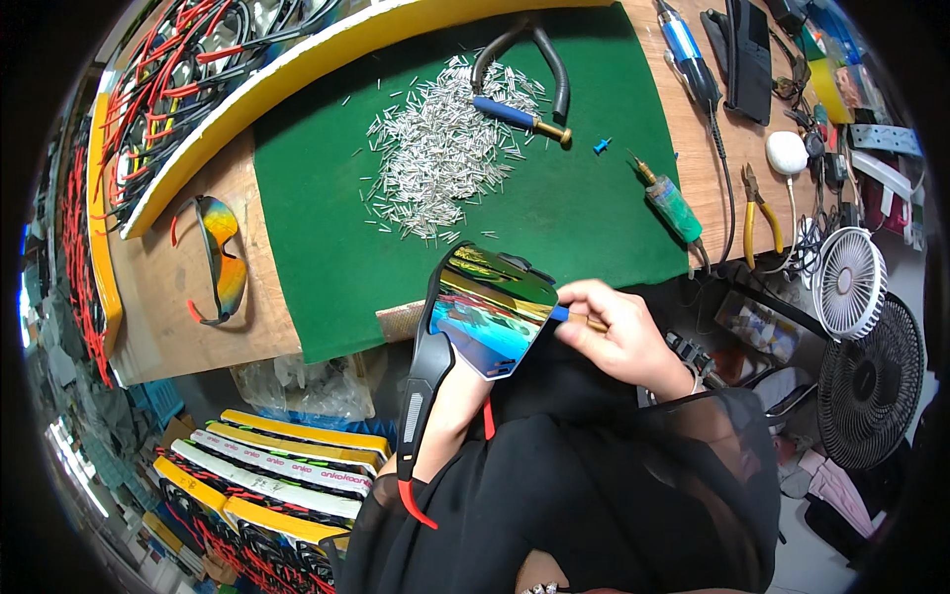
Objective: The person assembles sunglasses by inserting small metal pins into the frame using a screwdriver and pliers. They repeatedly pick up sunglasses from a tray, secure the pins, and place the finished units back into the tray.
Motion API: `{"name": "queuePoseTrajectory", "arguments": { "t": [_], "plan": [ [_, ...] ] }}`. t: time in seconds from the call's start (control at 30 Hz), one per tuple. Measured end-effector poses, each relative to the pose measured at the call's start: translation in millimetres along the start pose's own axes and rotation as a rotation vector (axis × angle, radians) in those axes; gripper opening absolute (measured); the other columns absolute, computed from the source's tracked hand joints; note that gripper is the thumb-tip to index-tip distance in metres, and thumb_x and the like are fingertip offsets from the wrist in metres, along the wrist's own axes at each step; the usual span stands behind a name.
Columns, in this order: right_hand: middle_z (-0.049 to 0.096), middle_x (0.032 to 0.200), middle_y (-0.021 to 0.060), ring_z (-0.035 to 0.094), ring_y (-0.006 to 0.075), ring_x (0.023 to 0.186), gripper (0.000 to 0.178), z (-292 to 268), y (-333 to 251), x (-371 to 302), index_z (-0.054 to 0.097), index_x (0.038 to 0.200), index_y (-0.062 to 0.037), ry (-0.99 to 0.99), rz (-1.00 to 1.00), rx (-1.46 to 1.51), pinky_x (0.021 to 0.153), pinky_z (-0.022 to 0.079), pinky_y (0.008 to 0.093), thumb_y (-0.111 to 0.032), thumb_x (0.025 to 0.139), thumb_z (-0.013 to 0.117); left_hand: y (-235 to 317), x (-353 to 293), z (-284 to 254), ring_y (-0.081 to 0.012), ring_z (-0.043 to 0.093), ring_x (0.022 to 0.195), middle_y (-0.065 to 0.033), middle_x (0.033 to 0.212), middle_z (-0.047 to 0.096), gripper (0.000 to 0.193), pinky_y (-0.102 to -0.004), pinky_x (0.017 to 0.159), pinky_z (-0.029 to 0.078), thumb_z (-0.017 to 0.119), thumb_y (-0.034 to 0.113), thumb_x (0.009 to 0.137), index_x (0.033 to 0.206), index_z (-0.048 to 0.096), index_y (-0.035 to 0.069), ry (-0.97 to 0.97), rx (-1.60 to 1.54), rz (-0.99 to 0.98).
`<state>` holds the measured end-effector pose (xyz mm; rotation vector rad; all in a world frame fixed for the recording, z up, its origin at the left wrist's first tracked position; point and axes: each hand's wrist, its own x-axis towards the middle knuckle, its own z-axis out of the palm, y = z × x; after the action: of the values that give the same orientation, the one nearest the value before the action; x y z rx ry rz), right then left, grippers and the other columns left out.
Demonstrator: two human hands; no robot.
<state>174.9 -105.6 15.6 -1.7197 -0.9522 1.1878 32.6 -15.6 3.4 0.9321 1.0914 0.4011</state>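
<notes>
My left hand is behind a pair of wraparound sunglasses (495, 307) with a mirrored multicolour lens, holding them up over my lap. The lens hides its fingers; my left wrist (461, 396) shows below. A black temple arm with a red tip hangs down the left side of the frame. My right hand (618, 337) is closed, its thumb and fingers pinching a slim blue-and-brass screwdriver (594, 324) by the lens's right edge. The screwdriver's tip is hidden. Beyond the glasses, a large pile of small silver pins (435, 148) lies on a green mat (564, 218).
Black-handled pliers (554, 69) and a blue-and-brass tool (510, 111) rest by the pins. On the right lie a green tool (673, 206), yellow pliers (760, 218) and fans (849, 282). Orange-lensed sunglasses (226, 259) sit left. Yellow-edged trays (297, 436) of frames stand lower left.
</notes>
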Motion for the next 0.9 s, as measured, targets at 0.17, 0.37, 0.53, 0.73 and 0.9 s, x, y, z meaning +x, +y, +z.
{"name": "queuePoseTrajectory", "arguments": {
  "t": [0.17,0.37,0.53,0.73,0.9],
  "plan": [
    [0.056,0.074,0.0082,0.057,0.0182,0.064,0.025,-1.7,-7.8,1.9,0.056,0.096,-0.0021,0.053,-0.218,-0.223,0.057,0.046,0.0287,-0.014,0.076,0.067,-9.4,-0.2,-13.8,-0.004,0.039,0.047,-0.0002,0.064,0.056,0.034,-0.0184,0.044,0.028,0.043,0.027,0.093,0.077,0.061,0.004,-0.038,0.141,0.015],
    [0.056,0.068,0.0093,0.057,0.0229,0.061,0.022,-0.4,5.1,1.8,0.056,0.092,-0.0005,-0.001,-0.182,-0.203,0.057,0.046,0.0305,-0.015,0.078,0.065,-16.7,4.8,-13.9,-0.0034,0.038,0.046,0.0002,0.064,0.056,0.034,-0.0179,0.042,0.027,0.043,0.027,0.094,0.077,0.062,0.004,-0.063,0.169,0.14],
    [0.056,0.069,0.0101,0.057,0.0245,0.06,0.015,-1.4,-11.8,2.9,0.058,0.089,-0.0006,0.096,-0.194,-0.248,0.056,0.047,0.0309,-0.011,0.079,0.063,-10.9,5.7,-9.7,-0.0051,0.039,0.046,-0.0031,0.071,0.06,0.031,-0.0186,0.043,0.03,0.043,0.023,0.093,0.079,0.06,0.002,-0.077,0.17,0.187],
    [0.054,0.078,0.0101,0.058,0.0243,0.064,0.02,-3.1,-8.7,2.3,0.055,0.089,-0.0027,-0.01,-0.174,-0.285,0.058,0.047,0.0315,-0.012,0.075,0.067,-16.4,5.5,-17.5,-0.0047,0.04,0.047,-0.0027,0.071,0.06,0.03,-0.0184,0.044,0.029,0.042,0.023,0.094,0.08,0.06,0.003,-0.101,0.245,0.187],
    [0.056,0.069,0.0101,0.058,0.0245,0.06,0.022,-0.3,-3.7,1.8,0.055,0.089,-0.0008,0.041,-0.14,-0.213,0.055,0.047,0.0325,-0.014,0.076,0.066,-13.5,4.6,-11.9,-0.0036,0.037,0.045,0.0018,0.058,0.051,0.035,-0.0179,0.043,0.026,0.043,0.026,0.093,0.073,0.061,0.004,-0.052,0.204,0.153]
  ]
}}
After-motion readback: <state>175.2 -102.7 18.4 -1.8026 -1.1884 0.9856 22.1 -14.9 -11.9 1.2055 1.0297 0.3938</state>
